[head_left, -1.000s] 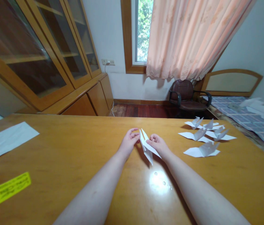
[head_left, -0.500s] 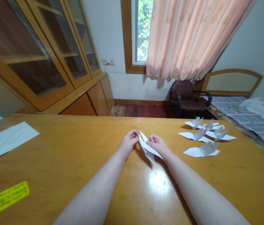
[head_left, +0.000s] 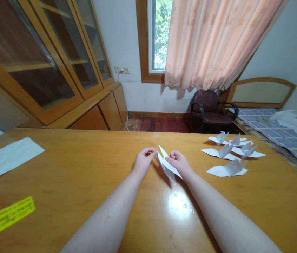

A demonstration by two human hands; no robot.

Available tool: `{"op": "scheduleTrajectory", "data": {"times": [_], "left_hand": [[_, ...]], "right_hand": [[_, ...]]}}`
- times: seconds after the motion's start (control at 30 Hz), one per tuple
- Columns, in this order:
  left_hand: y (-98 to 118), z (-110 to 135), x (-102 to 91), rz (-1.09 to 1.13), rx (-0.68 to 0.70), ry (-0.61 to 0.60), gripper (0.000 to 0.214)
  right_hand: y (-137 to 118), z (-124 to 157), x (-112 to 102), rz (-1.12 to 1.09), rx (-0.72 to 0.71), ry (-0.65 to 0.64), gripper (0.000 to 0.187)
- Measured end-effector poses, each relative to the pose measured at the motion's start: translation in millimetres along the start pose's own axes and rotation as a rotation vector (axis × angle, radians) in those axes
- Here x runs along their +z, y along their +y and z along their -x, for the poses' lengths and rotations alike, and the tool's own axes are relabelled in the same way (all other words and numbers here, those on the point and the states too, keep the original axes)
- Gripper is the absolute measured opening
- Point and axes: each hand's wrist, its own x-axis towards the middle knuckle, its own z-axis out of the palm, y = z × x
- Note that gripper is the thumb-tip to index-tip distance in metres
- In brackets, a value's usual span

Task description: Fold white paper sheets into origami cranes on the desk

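A folded white paper crane [head_left: 173, 168] is held just above the middle of the wooden table [head_left: 90, 165]. My right hand [head_left: 177, 161] is closed on its right side, thumb on top of a wing and fingers curled beneath. With thumb and fingertips together, my left hand [head_left: 144, 160] pinches the crane's narrow tip at its left. Two long points of paper stick up and away between the hands. Off to the right stand several finished-looking white paper cranes [head_left: 227, 169] with spread wings.
White paper [head_left: 8, 160] lies at the table's left edge, and a yellow label with dark writing [head_left: 7, 218] is nearer me. Beyond the far edge are a brown armchair [head_left: 209, 105] and a glass-fronted cabinet [head_left: 59, 52]. A bed [head_left: 282, 130] is at the right.
My left hand has shifted slightly, its fingers now straighter and pinching just the tip. The crane has turned a little in my right hand, its upright points spreading further apart.
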Motion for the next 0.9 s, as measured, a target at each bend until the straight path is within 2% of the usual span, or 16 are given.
{"op": "scheduleTrajectory", "data": {"times": [0.37, 0.73, 0.9], "left_hand": [[8, 4, 1.0, 0.101, -0.047, -0.092, 0.024], [0, 0, 3.0, 0.106, -0.031, -0.072, 0.019], [1, 1, 4.9, 0.232, -0.138, -0.088, 0.023]], "right_hand": [[6, -1, -1, 0.082, -0.089, 0.054, 0.037], [11, -1, -4, 0.337, -0.249, 0.079, 0.027], [13, 1, -5, 0.419, -0.292, 0.079, 0.025]]}}
